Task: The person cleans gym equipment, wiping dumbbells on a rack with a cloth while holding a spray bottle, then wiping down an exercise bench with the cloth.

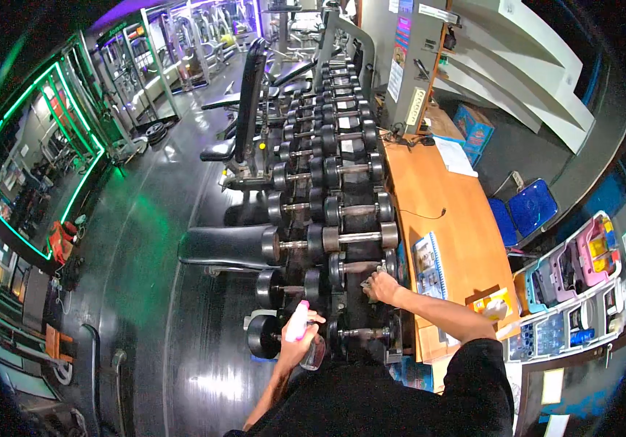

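My left hand [295, 348] is closed round a spray bottle [299, 320] with a white and pink spray head and a clear body, held above the near end of the dumbbell rack. My right hand [383, 288] grips a crumpled cloth [368, 289], partly hidden by the fingers. It is at the right end of a dumbbell [357, 267] with dark round heads and a metal handle; whether the cloth touches it I cannot tell. Nearer my body lies another dumbbell [364, 333], and a round-headed one [263, 335] sits left of my left hand.
Paired rows of dumbbells [353, 167] stretch away ahead. A black padded bench [226, 245] stands left of them. On the right is a wooden desk [458, 247] with a spiral-bound book [427, 264]. Beyond it are a blue chair [533, 207] and plastic baskets [546, 280].
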A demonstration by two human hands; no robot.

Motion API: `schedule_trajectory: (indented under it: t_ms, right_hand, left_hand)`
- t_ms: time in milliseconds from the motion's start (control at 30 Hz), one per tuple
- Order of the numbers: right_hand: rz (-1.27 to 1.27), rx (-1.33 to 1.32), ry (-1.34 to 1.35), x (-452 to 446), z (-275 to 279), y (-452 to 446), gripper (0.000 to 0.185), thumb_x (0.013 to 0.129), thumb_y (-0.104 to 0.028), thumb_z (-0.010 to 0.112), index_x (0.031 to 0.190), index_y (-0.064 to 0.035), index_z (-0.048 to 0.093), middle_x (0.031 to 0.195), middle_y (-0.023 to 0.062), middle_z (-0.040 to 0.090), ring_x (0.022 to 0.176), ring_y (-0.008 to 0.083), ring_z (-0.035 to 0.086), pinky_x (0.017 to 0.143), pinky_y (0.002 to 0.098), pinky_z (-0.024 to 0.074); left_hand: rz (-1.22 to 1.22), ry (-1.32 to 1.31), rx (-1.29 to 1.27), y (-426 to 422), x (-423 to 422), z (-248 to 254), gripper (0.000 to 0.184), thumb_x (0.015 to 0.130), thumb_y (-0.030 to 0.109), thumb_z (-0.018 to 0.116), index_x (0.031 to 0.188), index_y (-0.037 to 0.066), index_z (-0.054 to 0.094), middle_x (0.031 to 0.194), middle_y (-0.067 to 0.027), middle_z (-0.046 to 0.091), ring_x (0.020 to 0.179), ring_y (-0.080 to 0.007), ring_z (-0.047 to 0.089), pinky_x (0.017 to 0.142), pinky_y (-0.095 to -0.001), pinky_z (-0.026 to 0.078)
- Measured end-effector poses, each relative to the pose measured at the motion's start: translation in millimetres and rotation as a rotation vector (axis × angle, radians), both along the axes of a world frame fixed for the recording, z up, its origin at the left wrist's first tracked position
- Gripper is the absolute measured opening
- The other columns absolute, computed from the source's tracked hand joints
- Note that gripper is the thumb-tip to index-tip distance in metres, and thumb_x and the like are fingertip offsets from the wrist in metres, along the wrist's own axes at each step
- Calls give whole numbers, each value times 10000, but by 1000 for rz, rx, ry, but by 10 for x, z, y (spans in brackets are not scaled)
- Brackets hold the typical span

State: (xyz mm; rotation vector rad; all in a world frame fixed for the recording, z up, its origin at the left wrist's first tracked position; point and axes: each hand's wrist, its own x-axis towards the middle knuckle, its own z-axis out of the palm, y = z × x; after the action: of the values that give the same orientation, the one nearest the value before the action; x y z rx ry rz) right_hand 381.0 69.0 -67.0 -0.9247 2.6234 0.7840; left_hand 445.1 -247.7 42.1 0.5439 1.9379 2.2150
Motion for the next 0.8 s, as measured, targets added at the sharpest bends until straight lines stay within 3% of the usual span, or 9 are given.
schedule_trajectory:
  t_ms: [100,167,300,333,400,467,533,667,800]
  right_hand:
    - [3,-74,34,5,101,1,303,827,-230,558,1122,-198,616,972,85,633,930,244,602,814,400,445]
    - [-39,-319,86,12,230,26,338,787,-184,568,1123,-194,603,917,89,637,862,242,634,751,387,488]
    - [-635,-976,-452,84,586,-263,386,821,-76,627,1191,-119,526,1069,100,650,905,268,639,779,367,502]
    - [-638,-972,-451,124,558,-328,386,821,-76,627,1191,-119,526,1069,100,650,905,268,639,779,367,502]
    - [-616,-1378,-295,255,486,-493,460,810,-35,627,1244,-125,504,1024,82,649,899,193,620,791,321,491]
    - [-840,-1597,-306,485,744,-829,425,840,-16,599,1249,-67,496,1051,69,632,974,128,578,863,299,472]
    - [-780,-1938,-243,621,530,-1087,366,879,-56,587,1235,-45,499,1083,55,625,1003,123,570,877,294,468]
    - [-1303,-2545,-371,1068,400,-1829,316,899,-105,595,1195,-12,536,1107,81,635,972,175,626,832,326,517]
    - [-1280,-2871,-575,1397,636,-2597,337,929,-200,550,1223,-38,523,1137,85,634,1003,201,629,878,364,505]
  left_hand:
    - [-4,-33,13,-137,74,-63,273,862,-30,539,1135,-28,522,997,-93,645,645,-92,560,585,-243,484]
    - [-15,139,-192,-216,87,-141,572,857,-13,510,1397,-19,322,986,-110,628,830,-158,617,624,-263,498]
    - [-26,25,-88,-345,181,-168,576,861,-26,500,1406,-2,315,996,-116,620,904,-174,616,618,-274,502]
    - [-28,4,-49,-383,197,-164,573,862,-36,498,1405,6,320,996,-119,613,868,-173,615,611,-274,502]
    - [-35,-17,-8,-496,215,-189,570,863,-47,496,1403,14,325,996,-122,607,831,-172,615,604,-275,502]
    - [-102,-20,53,-647,216,-242,541,868,-62,496,1383,19,350,978,-123,602,713,-158,599,575,-273,496]
    - [-105,-52,78,-810,257,-223,524,871,-65,497,1371,20,364,961,-124,602,662,-149,582,566,-271,492]
    - [-129,-63,76,-1308,354,-182,501,880,-64,494,1360,25,382,932,-126,606,599,-134,564,563,-268,489]
    - [-95,-101,54,-1882,486,-124,456,882,-46,511,1324,6,410,922,-119,608,596,-114,563,551,-273,489]
